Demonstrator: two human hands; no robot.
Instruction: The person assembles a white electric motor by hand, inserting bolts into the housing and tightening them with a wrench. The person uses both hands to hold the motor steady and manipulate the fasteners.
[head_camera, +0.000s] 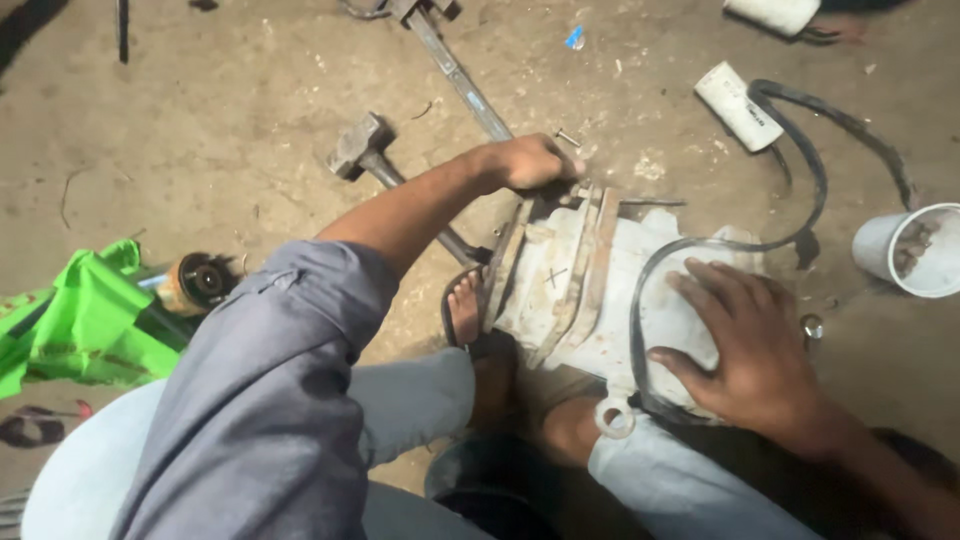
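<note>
A dirty white metal casing (560, 290) with rusty bands lies on the dirt floor between my feet. A black rubber ring (636, 300) is draped over it. My left hand (535, 160) is closed in a fist at the casing's far edge, around the near end of a long flat metal bar (462, 85) that runs up and away. My right hand (745, 340) rests flat on the casing with its fingers spread, inside the rubber ring. My bare foot in a sandal (465, 305) presses against the casing's left side.
A sledgehammer (360, 145) lies left of the casing, its handle passing under my left arm. A white tube (738, 105), a black rubber strip (810, 150) and a white cup (915, 250) lie at the right. A green bag (80, 320) and a round tool (200, 280) lie at the left.
</note>
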